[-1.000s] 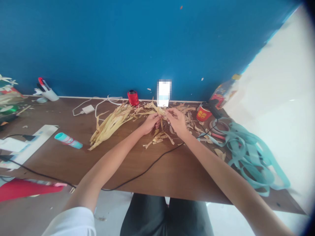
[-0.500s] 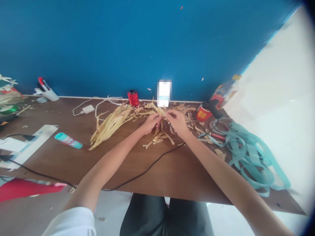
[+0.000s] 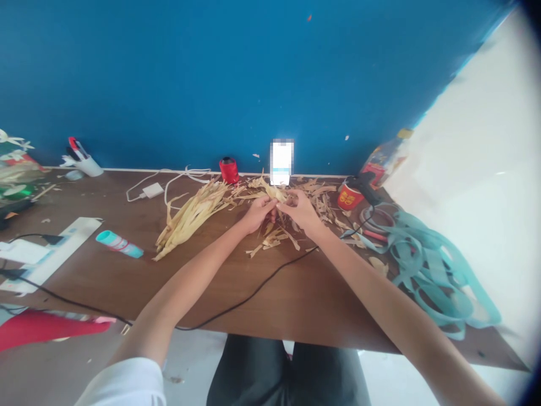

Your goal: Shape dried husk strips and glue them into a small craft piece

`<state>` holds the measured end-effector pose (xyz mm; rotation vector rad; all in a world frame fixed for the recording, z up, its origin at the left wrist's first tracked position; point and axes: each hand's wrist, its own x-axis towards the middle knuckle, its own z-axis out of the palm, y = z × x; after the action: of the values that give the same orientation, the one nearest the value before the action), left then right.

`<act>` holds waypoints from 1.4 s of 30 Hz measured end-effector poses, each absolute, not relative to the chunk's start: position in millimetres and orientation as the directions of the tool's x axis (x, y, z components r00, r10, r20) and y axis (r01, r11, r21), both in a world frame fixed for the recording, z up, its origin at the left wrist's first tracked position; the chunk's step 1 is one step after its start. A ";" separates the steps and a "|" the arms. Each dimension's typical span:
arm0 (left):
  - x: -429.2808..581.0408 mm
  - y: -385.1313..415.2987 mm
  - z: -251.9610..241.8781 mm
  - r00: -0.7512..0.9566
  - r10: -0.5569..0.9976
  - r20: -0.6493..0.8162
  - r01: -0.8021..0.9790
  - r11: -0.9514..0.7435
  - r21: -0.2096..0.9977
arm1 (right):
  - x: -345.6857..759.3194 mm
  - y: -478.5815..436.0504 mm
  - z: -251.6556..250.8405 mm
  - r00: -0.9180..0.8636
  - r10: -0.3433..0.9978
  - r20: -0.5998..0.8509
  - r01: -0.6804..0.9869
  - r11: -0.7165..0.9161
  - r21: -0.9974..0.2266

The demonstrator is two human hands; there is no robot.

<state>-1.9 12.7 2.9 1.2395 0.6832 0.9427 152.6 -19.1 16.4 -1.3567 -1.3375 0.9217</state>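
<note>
Between my two hands is a pale piece of dried corn husk (image 3: 275,193), folded or bunched up. My left hand (image 3: 260,213) pinches its lower left side, fingers closed. My right hand (image 3: 302,211) grips it from the right, thumb reaching in toward the left fingertips. The husk's lower part is hidden by my fingers. Torn husk scraps (image 3: 274,238) lie on the table just below my hands, and more shreds (image 3: 321,197) spread to the right. Left of my hands rests a large bundle of long dried husks (image 3: 192,217).
A lit phone (image 3: 282,162) leans on the blue wall behind my hands. A red wrapped object (image 3: 229,170) and a red paper cup (image 3: 350,195) flank it. A black cable (image 3: 249,296) crosses the table. Teal ribbon (image 3: 431,270) heaps at right; a power strip (image 3: 63,248) lies left.
My right thumb and fingers have shifted slightly left and down on the husk, closer to my left fingertips. The left hand stays nearly in place.
</note>
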 end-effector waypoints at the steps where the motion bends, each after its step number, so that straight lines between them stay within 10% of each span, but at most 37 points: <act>1: -1.9 13.5 2.6 0.462 0.885 0.061 -0.227 0.051 0.973 | 152.1 -20.0 17.2 0.084 0.993 0.087 0.243 0.064 -0.968; 30: -14.4 13.2 17.7 0.696 0.717 -0.048 -0.240 0.295 0.925 | 171.1 -12.7 20.2 -0.123 0.989 0.081 0.221 0.107 -0.969; 42: -11.5 14.2 16.4 0.666 0.740 -0.095 -0.192 0.293 0.937 | 181.5 -18.0 43.4 -0.157 0.945 0.285 0.396 0.325 -0.859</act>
<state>-11.5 14.2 16.4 1.1086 0.5863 0.6696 181.5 -18.0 43.4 -1.2114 -1.7227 0.7951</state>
